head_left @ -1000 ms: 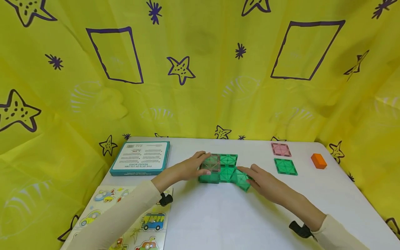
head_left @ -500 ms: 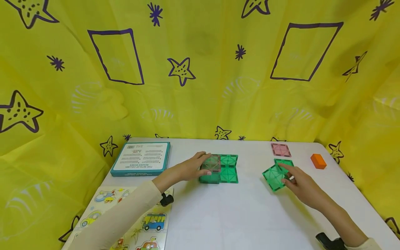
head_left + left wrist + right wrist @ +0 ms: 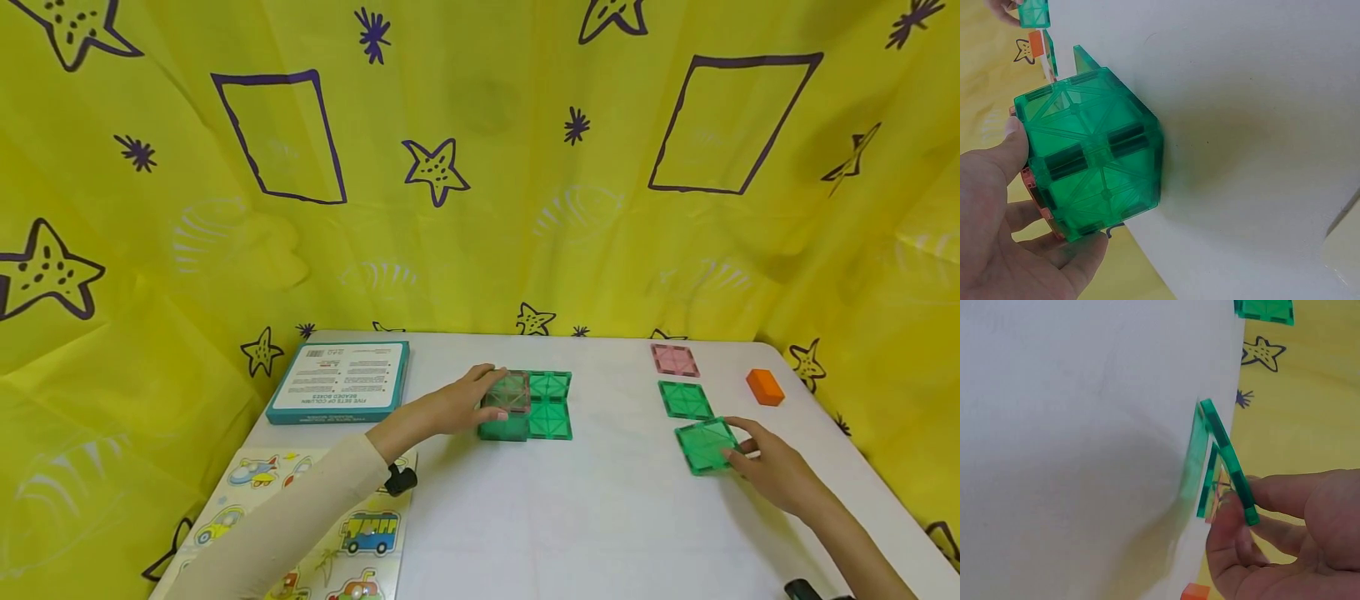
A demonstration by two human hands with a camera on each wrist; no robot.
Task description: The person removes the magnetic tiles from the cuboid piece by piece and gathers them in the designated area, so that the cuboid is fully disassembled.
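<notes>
In the head view my left hand (image 3: pixel 457 404) grips a box of magnetic tiles (image 3: pixel 504 428), thumb on one side and fingers on the other. Its walls are translucent green and its top is a pink tile (image 3: pixel 512 390). Two more green tiles (image 3: pixel 550 419) adjoin the box on its right. At the right, my right hand (image 3: pixel 776 473) pinches a single green magnetic tile (image 3: pixel 701 450) by its edge between thumb and fingers. The right wrist view shows this held tile (image 3: pixel 1229 459) edge-on, tilted over the white table.
Just beyond the held tile, another green tile (image 3: pixel 686 401) lies on the table (image 3: pixel 540 525), with a pink tile (image 3: pixel 675 360) behind it. An orange block (image 3: pixel 765 387) sits further right. On the left are a teal-edged box (image 3: pixel 337 379) and a vehicle puzzle board (image 3: pixel 367 558).
My right hand has carried the green tile away from the left-hand box, rightward across the table to near the loose green tile. My left hand has stayed on the box.
</notes>
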